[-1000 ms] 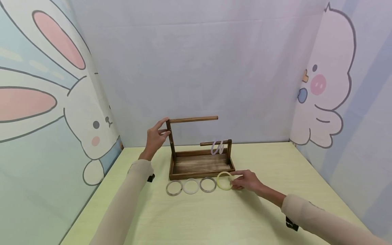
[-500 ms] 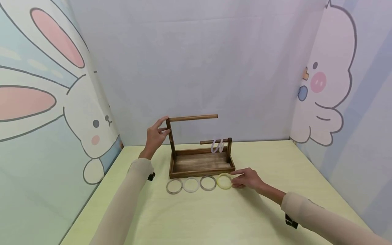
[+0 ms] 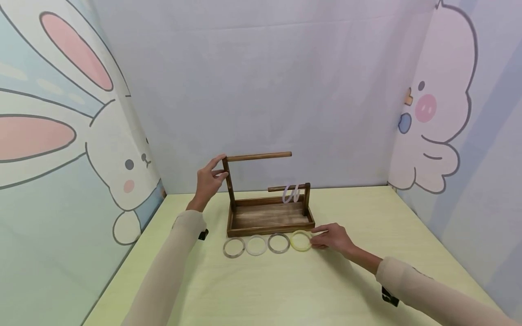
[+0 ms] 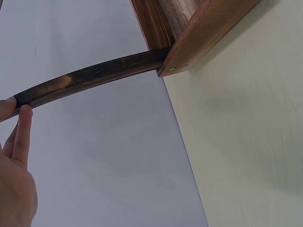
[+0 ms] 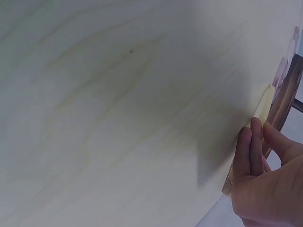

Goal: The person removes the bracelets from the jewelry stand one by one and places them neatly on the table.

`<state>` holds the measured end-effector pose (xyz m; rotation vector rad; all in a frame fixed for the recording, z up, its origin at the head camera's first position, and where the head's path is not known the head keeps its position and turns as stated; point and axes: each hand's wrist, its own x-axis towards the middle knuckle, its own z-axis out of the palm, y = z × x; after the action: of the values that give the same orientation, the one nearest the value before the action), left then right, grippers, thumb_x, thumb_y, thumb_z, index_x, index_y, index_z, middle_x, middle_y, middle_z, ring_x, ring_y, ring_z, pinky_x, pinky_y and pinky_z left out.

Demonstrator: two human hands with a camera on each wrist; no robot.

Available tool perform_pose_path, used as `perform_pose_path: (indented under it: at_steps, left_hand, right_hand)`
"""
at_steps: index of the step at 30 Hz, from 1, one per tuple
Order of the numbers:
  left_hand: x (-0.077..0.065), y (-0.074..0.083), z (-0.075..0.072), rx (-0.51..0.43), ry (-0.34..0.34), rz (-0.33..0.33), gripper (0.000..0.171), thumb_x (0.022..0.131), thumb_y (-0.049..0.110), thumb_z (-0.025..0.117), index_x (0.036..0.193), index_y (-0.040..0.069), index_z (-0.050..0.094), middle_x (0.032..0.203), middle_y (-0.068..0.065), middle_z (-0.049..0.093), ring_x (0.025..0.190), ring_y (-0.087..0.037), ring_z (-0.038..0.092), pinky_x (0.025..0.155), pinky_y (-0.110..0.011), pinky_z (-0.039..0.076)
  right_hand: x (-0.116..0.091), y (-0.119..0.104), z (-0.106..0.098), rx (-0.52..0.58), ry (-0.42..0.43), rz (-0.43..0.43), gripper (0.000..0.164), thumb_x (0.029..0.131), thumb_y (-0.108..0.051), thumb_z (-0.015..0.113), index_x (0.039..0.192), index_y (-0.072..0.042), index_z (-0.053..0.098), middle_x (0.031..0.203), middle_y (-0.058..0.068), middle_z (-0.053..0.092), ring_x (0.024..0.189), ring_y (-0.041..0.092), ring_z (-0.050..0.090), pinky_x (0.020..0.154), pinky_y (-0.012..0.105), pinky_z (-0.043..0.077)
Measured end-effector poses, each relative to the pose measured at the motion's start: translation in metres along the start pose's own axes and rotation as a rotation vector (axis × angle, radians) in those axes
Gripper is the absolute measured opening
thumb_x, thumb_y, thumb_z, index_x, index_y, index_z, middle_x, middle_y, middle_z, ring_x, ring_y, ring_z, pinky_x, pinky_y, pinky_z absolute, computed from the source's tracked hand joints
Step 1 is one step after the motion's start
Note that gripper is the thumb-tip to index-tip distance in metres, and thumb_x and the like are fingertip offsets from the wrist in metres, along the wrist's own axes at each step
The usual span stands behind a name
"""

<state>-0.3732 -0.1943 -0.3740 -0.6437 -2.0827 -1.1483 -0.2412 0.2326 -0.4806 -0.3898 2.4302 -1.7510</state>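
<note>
In the head view, my left hand (image 3: 209,182) holds the top of the tall post (image 3: 229,185) of a dark wooden bangle rack (image 3: 269,230). The left wrist view shows fingertips on both sides of that post. My right hand (image 3: 332,238) pinches the right edge of a yellow bangle (image 3: 292,242), which lies about flat on the table before the rack. In the right wrist view, thumb and fingers meet at the edge of this bangle (image 5: 263,105). Two pale lilac bangles (image 3: 296,194) hang on the rack's short lower bar.
Left of the yellow bangle, a grey bangle (image 3: 279,252), a whitish one (image 3: 256,255) and a brownish-grey one (image 3: 234,257) lie in a row on the pale yellow table (image 3: 261,290). The rack's long upper bar (image 3: 261,156) juts right. A grey cloth wall (image 3: 261,90) stands behind.
The yellow bangle, slightly tilted up a second ago, has come down to lie about flat, with my right hand still at its edge. My left hand stays on the post.
</note>
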Motion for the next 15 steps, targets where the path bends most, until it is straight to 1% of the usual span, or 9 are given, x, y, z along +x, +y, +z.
perform_pose_path:
  at_steps: [6, 8, 15]
  left_hand:
    - [0.0004, 0.0019, 0.0005, -0.015, -0.002, 0.004, 0.066, 0.091, -0.011, 0.074, 0.148, 0.020, 0.060, 0.153, -0.006, 0.055, 0.102, -0.037, 0.075, 0.081, -0.042, 0.065]
    - [0.0006, 0.0018, 0.0007, -0.018, 0.000, 0.011, 0.066, 0.090, -0.011, 0.075, 0.147, 0.020, 0.060, 0.153, -0.007, 0.055, 0.101, -0.038, 0.075, 0.080, -0.042, 0.065]
    - [-0.0001, -0.0009, 0.0002, 0.005, 0.004, 0.019, 0.067, 0.090, -0.011, 0.075, 0.148, 0.020, 0.060, 0.153, -0.008, 0.055, 0.101, -0.038, 0.075, 0.079, -0.041, 0.065]
  right_hand:
    - [-0.0018, -0.0003, -0.0003, -0.036, 0.026, 0.004, 0.036, 0.091, 0.002, 0.077, 0.120, 0.019, 0.067, 0.095, 0.026, 0.076, 0.084, 0.037, 0.078, 0.071, 0.039, 0.066]
    - [-0.0024, -0.0002, -0.0004, -0.064, 0.038, -0.004, 0.035, 0.091, 0.001, 0.078, 0.119, 0.018, 0.069, 0.095, 0.025, 0.077, 0.083, 0.036, 0.078, 0.071, 0.038, 0.066]
    - [-0.0041, -0.0005, 0.0007, -0.115, 0.069, -0.006, 0.033, 0.090, -0.002, 0.080, 0.117, 0.015, 0.072, 0.095, 0.022, 0.077, 0.083, 0.034, 0.078, 0.071, 0.036, 0.066]
